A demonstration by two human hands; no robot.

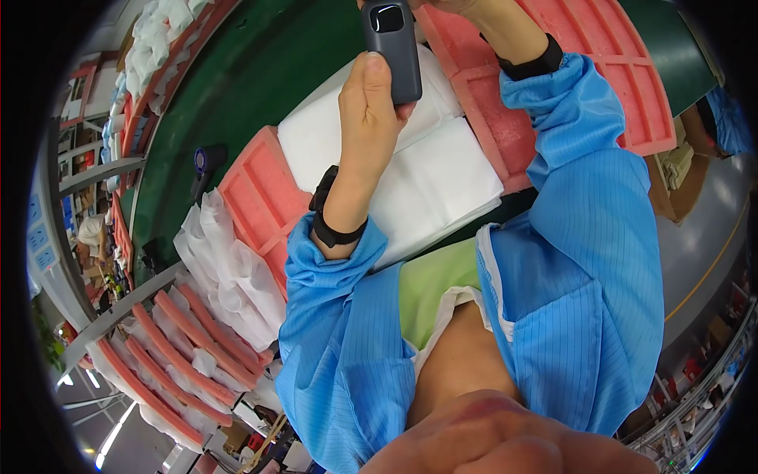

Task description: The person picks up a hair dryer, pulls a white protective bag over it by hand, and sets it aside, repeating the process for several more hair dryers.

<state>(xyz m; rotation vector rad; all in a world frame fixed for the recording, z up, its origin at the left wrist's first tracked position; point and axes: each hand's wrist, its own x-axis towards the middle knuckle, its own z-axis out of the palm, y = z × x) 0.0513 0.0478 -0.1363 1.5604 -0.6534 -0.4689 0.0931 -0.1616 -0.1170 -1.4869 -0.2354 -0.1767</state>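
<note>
We hold one dark grey handheld device point(392, 47) upright above the stack of white foam sheets point(426, 170). Our left hand point(367, 107) is closed around its lower body, thumb along the side. Our right hand point(466, 6) meets the device at the top edge, mostly out of frame; we cannot tell its grip. Two pink foam trays point(260, 197) point(608, 71) flank the sheets.

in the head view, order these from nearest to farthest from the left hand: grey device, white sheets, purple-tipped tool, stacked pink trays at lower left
1. Grey device: gripped in the left hand itself, top centre.
2. White sheets: on the bench right under and beside the hand.
3. Purple-tipped tool: on the green mat, off to the left.
4. Stacked pink trays: lower left, well past the tool.
</note>
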